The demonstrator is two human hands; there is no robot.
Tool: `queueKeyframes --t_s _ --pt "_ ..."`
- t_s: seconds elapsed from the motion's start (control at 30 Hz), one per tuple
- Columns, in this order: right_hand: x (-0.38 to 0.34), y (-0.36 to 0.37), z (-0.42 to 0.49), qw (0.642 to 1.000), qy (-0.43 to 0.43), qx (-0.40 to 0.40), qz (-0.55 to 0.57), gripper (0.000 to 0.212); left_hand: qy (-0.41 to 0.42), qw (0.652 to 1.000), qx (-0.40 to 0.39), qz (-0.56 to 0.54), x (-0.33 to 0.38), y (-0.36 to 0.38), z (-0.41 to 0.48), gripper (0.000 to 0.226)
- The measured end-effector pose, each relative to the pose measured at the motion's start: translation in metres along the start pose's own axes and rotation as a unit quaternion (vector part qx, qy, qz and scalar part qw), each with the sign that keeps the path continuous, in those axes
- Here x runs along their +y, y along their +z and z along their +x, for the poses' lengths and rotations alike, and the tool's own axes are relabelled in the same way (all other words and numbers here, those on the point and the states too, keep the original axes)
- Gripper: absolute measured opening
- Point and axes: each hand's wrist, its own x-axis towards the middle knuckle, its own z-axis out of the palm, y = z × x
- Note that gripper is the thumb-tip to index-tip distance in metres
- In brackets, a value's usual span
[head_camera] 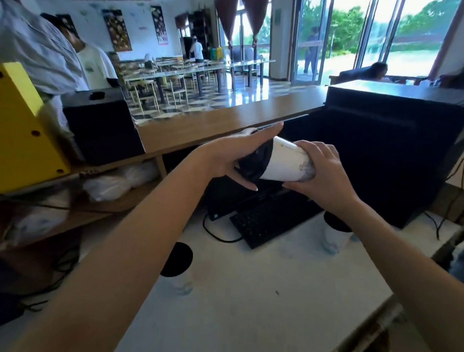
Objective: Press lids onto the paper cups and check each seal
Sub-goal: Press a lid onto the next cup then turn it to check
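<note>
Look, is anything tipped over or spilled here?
Only the cup is sideways, held in the air between the left hand, against its black lid, and the right hand. Nothing looks spilled; two lidded cups stand upright.

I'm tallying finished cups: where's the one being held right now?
In the head view, the paper cup is held sideways mid-frame above the keyboard, with the left hand against its black lid and the right hand gripping its base.

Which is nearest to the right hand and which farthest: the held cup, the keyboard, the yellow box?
1. held cup: gripped by the right hand itself.
2. keyboard: on the table below the hand.
3. yellow box: far left.
</note>
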Motion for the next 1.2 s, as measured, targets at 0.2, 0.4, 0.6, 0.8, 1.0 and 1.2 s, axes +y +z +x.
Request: queueKeyframes --t_s 0.2,0.4,0.6,0.8,1.0,1.2 --pt "-0.003 0.0 0.003 0.997 -0.042 0.016 -0.065 0.081 0.074 0.994 0.08 -0.026 -0.015 0.014 0.003 0.043" --pt "-0.013 -0.032 0.018 0.896 0.31 -0.102 0.301 0.056 0.233 0.96 0.147 0.045 -0.035 0.01 0.001 0.06" --pt "-0.02 -0.041 0.02 0.787 0.377 -0.222 0.435 0.059 0.425 0.875 0.151 0.175 -0.041 0.009 -0.005 0.068" --pt "-0.012 -0.033 0.015 0.78 0.326 -0.13 0.518 0.032 0.363 0.911 0.09 0.173 -0.044 -0.004 0.0 0.084" --pt "-0.004 -0.03 0.005 0.803 0.234 -0.109 0.537 0.035 0.071 0.982 -0.014 -0.174 -0.034 -0.01 0.012 0.06" --pt "0.001 -0.038 0.007 0.861 0.16 -0.145 0.46 0.057 0.013 0.963 -0.056 -0.262 -0.034 0.001 0.016 0.04"
